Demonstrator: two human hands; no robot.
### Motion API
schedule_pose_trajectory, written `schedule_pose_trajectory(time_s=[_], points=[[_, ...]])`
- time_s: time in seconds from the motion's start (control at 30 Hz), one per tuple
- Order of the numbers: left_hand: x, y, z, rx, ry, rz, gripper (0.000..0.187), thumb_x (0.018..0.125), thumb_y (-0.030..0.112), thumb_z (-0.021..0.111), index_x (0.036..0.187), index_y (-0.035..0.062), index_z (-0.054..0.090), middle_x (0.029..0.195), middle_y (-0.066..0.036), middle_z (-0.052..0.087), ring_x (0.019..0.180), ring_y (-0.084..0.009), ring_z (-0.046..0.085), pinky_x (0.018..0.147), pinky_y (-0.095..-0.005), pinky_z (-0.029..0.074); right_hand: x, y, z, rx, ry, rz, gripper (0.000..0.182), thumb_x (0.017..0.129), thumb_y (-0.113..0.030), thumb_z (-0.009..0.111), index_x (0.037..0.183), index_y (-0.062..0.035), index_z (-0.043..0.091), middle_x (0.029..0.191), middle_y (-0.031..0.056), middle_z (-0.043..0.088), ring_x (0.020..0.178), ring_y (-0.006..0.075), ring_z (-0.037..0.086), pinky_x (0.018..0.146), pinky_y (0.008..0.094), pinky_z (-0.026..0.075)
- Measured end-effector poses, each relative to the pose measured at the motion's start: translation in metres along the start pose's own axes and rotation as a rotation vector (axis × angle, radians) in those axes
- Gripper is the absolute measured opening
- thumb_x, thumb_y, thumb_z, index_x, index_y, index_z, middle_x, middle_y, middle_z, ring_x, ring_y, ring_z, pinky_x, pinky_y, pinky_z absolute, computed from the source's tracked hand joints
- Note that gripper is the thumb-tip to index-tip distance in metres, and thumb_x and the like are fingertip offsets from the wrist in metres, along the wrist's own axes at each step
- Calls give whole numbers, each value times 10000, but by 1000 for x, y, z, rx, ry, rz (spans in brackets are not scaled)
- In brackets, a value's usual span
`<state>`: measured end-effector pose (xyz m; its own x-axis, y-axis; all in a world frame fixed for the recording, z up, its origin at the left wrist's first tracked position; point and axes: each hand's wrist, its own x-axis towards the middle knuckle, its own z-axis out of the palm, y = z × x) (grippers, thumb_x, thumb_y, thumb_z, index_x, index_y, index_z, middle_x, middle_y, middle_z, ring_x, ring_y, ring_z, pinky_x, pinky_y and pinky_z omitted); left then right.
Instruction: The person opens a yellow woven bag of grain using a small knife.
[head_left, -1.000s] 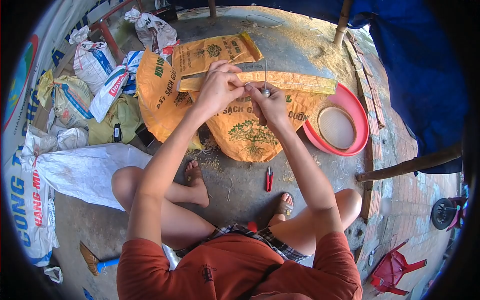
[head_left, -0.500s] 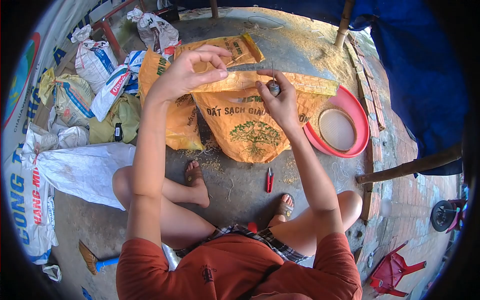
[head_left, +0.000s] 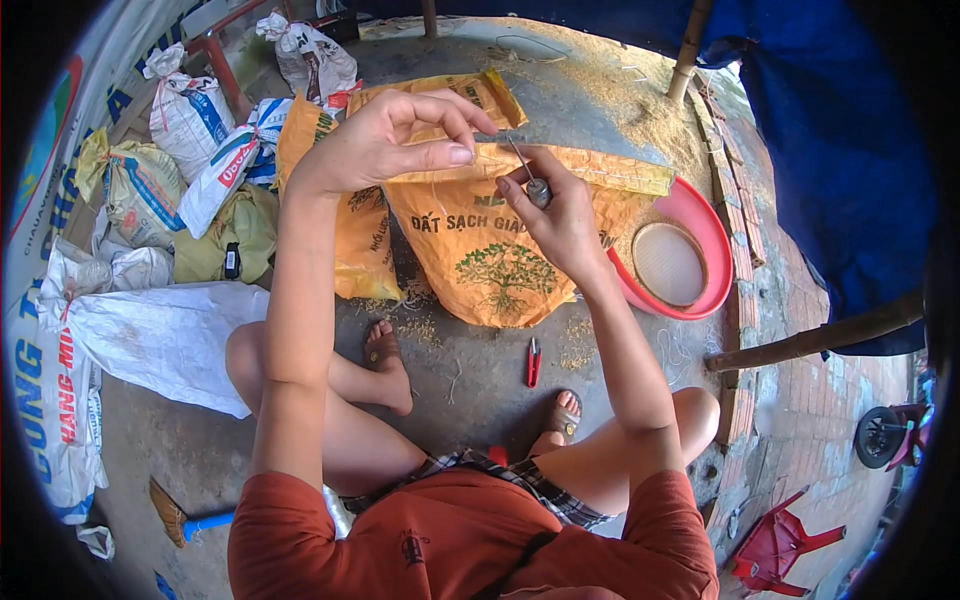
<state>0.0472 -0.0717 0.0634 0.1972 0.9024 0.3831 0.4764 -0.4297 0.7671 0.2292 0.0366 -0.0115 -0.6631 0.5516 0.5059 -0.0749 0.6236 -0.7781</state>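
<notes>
My left hand [head_left: 405, 140] is raised over the left end of the orange sack's top edge, its fingers curved and thumb apart from them. Whether a fine thread touches its fingertips I cannot make out. In my right hand [head_left: 560, 210] is an awl [head_left: 538, 191] with a rounded grey handle, pinched between thumb and fingers. Its thin metal spike slants up and left, close to my left fingertips. Below both hands stands the orange printed sack [head_left: 440, 225], a pale folded band along its top. Red-handled thread snips [head_left: 533, 363] lie on the ground between my feet.
A pink basin [head_left: 722, 270] with a round sieve [head_left: 668, 263] sits to the right of the sack. More orange sacks [head_left: 362, 255] lie behind and left. Tied white sacks [head_left: 165, 335] fill the left side. A wooden pole [head_left: 820, 332] juts in at right.
The awl has tilted from upright to leaning left, and my right hand has shifted slightly left and down. My left hand has moved a little right, its fingertips nearer the spike.
</notes>
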Motion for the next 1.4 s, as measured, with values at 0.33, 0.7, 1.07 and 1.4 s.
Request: schedule_pose_trajectory(time_s=[0.33,0.7,1.07,1.4], points=[[37,-67,-1,78,244,-210,359,895,373,486,963,53,634,1071,-70,598,1072,-174,508,829,-294,421,0,7,-5,-53,-126,4,115,844,-93,592,900,7,596,742,53,640,738,85,603,645,235,467],[42,-107,17,-114,-194,-649,769,840,675,281,1110,30,603,1147,-102,556,1106,-179,462,990,-304,305,1,10,4,-27,-75,-48,109,807,-96,609,866,-4,595,718,125,632,596,196,604,580,304,457],[26,-122,-10,94,49,-584,380,826,410,606,733,43,624,599,44,484,575,-60,433,574,-228,377,3,8,1,14,-67,9,102,804,-91,616,859,-6,601,687,102,620,565,148,560,566,278,449],[16,-87,-15,-895,615,-299,211,878,262,563,788,71,549,743,-22,525,674,-112,515,702,-314,475,1,11,0,-129,-146,31,124,835,-97,594,905,6,593,749,45,641,627,56,546,560,226,440]])
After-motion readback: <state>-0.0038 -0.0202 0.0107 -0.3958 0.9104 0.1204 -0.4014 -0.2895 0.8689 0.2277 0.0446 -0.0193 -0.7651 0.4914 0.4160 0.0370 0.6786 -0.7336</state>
